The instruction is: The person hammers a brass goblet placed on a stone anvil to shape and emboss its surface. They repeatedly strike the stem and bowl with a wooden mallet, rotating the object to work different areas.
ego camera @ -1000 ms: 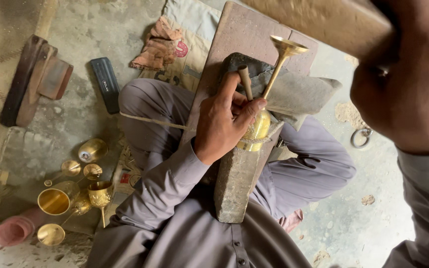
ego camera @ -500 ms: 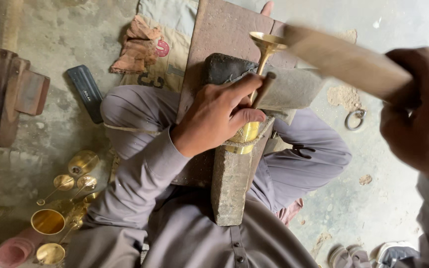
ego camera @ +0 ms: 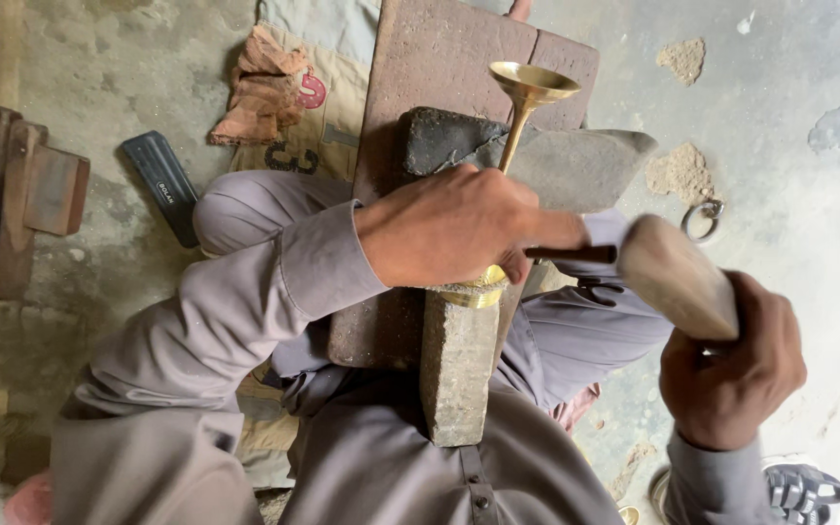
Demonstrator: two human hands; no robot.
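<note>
My left hand (ego camera: 449, 228) is closed around a brass goblet (ego camera: 530, 86) lying tilted on an upright stone block (ego camera: 459, 365) between my knees. The flared cup points away from me, and the base shows under my palm. The same hand pinches a dark metal punch (ego camera: 571, 254) that sticks out to the right. My right hand (ego camera: 731, 374) grips a wooden mallet (ego camera: 678, 277), blurred by motion, with its head at the end of the punch. Behind the goblet lies a grey wedge-shaped stone (ego camera: 585, 165) on a brown wooden board (ego camera: 439, 68).
A black flat case (ego camera: 162, 185) and stacked wooden blocks (ego camera: 21, 194) lie on the concrete floor at the left. A crumpled rag (ego camera: 260, 87) rests on a printed sack. A metal ring (ego camera: 702, 219) is at the right, and a sandal (ego camera: 804, 486) at the lower right.
The mallet has swung down from the upper right to the punch. My left hand keeps hold of the goblet. The view has shifted, so the brass pieces at lower left are out of sight.
</note>
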